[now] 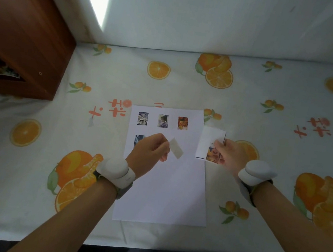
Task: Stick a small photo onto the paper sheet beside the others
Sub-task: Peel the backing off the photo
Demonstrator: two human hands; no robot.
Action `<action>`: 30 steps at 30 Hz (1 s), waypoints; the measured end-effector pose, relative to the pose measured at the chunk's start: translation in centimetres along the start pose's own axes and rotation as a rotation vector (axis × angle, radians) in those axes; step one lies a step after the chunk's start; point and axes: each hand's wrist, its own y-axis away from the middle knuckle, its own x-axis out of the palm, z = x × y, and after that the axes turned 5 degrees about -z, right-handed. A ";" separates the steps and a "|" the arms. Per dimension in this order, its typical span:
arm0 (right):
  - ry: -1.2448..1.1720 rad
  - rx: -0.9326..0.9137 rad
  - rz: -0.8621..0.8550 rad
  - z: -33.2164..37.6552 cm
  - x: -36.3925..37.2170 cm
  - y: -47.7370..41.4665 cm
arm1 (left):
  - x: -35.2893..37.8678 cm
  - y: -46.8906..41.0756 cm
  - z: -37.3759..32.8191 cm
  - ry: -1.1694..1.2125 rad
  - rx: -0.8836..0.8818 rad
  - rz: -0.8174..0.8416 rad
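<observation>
Pinching a small white slip [175, 151] between thumb and fingers, my left hand [150, 153] hovers over the middle of the paper sheet [164, 190]. My right hand [230, 155] pinches a sticker sheet [209, 142] with a small photo [213, 155] just past the paper's right edge. Three photos [163, 121] line its far edge; a fourth [139, 140] sits below, on the left.

Bare forearms, banded wrists

Each wrist carries a rounded white device [114, 169] on a dark strap; no sleeves show.
</observation>
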 end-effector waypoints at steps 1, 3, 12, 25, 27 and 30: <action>0.072 -0.031 -0.026 -0.2 -0.3 -0.1 | 0.1 0.0 0.0 -0.010 0.000 0.002; 0.191 -0.104 -0.070 -0.9 -0.9 -0.4 | 0.3 0.1 0.1 -0.027 -0.001 0.009; 0.482 -0.229 -0.215 -2.4 -2.4 -1.0 | 0.7 0.4 0.4 -0.032 -0.028 0.020; 0.489 -0.535 0.121 0.0 1.2 2.6 | 0.9 0.9 1.1 -0.043 -0.066 0.006; 0.506 -0.558 0.235 0.4 2.8 3.3 | 0.8 1.1 1.2 -0.038 -0.072 -0.010; 0.505 -0.540 0.311 0.7 4.4 4.3 | 0.7 1.3 1.4 -0.033 -0.076 -0.025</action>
